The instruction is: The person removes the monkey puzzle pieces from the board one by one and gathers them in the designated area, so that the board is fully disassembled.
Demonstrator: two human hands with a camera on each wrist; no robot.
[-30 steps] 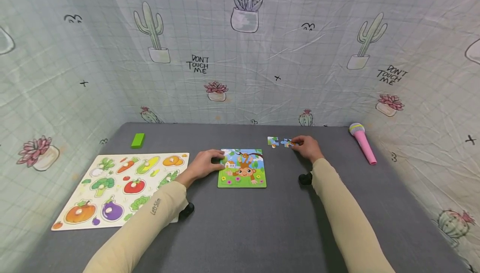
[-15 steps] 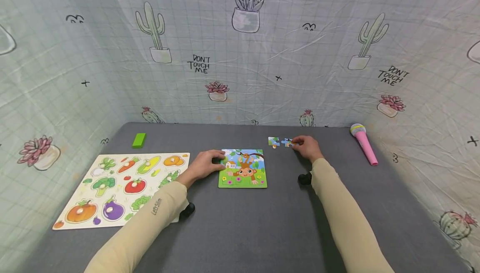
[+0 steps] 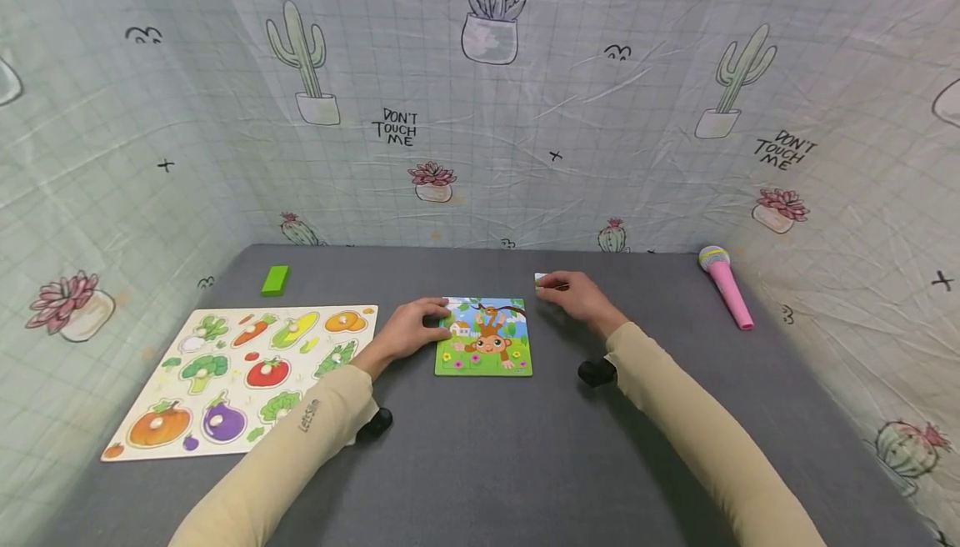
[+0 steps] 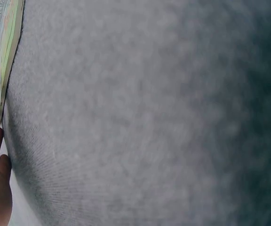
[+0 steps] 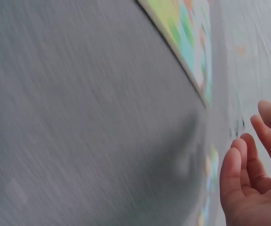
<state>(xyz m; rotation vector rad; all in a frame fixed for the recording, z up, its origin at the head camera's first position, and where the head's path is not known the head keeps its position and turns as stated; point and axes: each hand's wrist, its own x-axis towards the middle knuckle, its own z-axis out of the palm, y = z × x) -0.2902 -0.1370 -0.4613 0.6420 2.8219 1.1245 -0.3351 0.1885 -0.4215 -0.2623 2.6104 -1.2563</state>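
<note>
Green along its near edge, the monkey puzzle point(image 3: 487, 343) lies flat in the middle of the bench point(image 3: 487, 464), with the left hand point(image 3: 411, 327) at its left side, thumb and fingers fairly wide apart and touching its edge. Farther back and to the right, a loose piece point(image 3: 539, 278) shows only a pale corner past the right hand point(image 3: 576, 295). That grip looks narrow: the fingers bend loosely toward the thumb, and nothing is visible between them in the right wrist view, though whether the tips touch the piece I cannot tell. The step seems to be handling this piece, and for that a pinch on two opposite edges looks safer than one on a single corner, which could twist it. Since it seems to lie flat, tipping it slightly may give the thumb room underneath. Light contact from the left hand should steady the puzzle; heavy pressure could skew it.
</note>
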